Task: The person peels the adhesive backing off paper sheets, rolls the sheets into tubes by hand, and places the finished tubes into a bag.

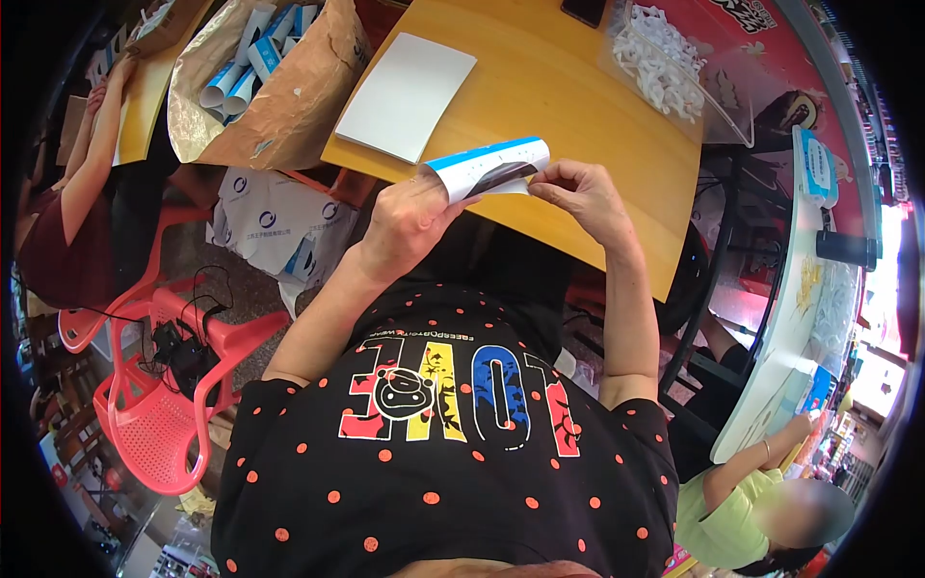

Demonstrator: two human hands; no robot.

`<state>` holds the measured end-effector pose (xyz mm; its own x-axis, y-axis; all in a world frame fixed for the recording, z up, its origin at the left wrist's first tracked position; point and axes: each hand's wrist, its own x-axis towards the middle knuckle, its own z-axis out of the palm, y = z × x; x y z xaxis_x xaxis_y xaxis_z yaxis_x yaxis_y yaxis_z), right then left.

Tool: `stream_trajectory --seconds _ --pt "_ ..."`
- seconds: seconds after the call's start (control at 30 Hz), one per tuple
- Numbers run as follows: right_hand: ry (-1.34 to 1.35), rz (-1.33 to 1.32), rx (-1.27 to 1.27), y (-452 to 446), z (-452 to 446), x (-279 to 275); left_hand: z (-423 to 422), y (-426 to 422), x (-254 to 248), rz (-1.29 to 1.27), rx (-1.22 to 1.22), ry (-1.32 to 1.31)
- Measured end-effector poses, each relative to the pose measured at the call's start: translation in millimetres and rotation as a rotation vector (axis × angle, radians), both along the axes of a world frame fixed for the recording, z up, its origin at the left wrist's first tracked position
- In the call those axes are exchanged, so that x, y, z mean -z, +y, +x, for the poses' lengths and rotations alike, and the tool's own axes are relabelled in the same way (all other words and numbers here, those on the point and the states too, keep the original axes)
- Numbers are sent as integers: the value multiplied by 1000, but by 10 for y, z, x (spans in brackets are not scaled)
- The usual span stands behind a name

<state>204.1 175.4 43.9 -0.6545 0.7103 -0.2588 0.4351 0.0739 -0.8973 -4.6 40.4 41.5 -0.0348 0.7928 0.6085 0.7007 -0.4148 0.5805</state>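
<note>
A rolled printed paper sheet (487, 162), white with a blue band and a dark picture, is held above the near edge of the table (559, 106). My left hand (403, 226) is closed around its left end, with some fingers hidden by the roll. At the right end, my right hand (590, 200) pinches the sheet's loose lower edge between thumb and fingers. A stack of white sheets (405, 96) lies flat on the table, just beyond my left hand.
Left of the table stands a brown paper bag (299, 120) holding several blue-and-white rolls (265, 56). A clear bin (729, 111) of white plastic pieces (660, 63) sits at the right. A red chair (159, 433) carries black cables. Other people sit left and lower right.
</note>
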Motion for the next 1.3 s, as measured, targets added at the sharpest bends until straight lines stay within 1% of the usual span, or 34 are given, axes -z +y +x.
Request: stream_trajectory --seconds 0.23,0.4,0.53,0.6,0.63,0.7,0.73,0.8,0.83,0.9,0.93,1.0,1.03,1.1,1.17,1.2,1.23,1.27,1.3 --pt "-63 42 -50 -56 -73 57 -48 -21 47 15 31 25" --pt "-53 46 -13 -79 -95 109 -71 -29 70 25 51 39" --pt "-29 16 17 -176 -56 28 -94 -30 116 14 46 100" --pt "62 -18 18 -247 -34 -34 -98 -20 117 19 48 107" --pt "61 -18 17 -279 -24 -72 -95 -9 113 32 48 76" --pt "186 -87 137 -323 -4 -136 -94 5 123 46 48 45" --pt "186 -86 139 -334 -11 -142 -102 5 147 21 32 19" --pt "229 158 232 -359 -60 -148 -108 15 173 -1 18 -5" --pt "230 159 234 -372 -89 -157 -108 19 181 -24 3 -22" --pt "149 527 130 -400 -147 -171 -104 23 189 -50 -11 -36" --pt "150 526 132 -394 -157 -116 -98 31 192 -49 -9 -36" --pt "165 763 77 -365 -176 36 -89 42 194 -49 -8 -34" --pt "167 762 77 -379 -208 35 -84 46 194 -41 -17 -26" --pt "200 908 65 -432 -313 6 -83 60 238 -32 -24 -17" --pt "233 1025 -51 -566 -459 -182 -99 73 358 -129 -40 -26" --pt "275 1079 -121 -648 -531 -248 -96 80 361 -118 -33 -18" --pt "246 1145 -224 -733 -583 -217 -95 88 363 -105 -23 -9" --pt "314 1072 -313 -802 -660 -378 -119 94 379 -92 25 -30" --pt "344 1046 -394 -848 -702 -409 -109 110 356 -66 35 -38"
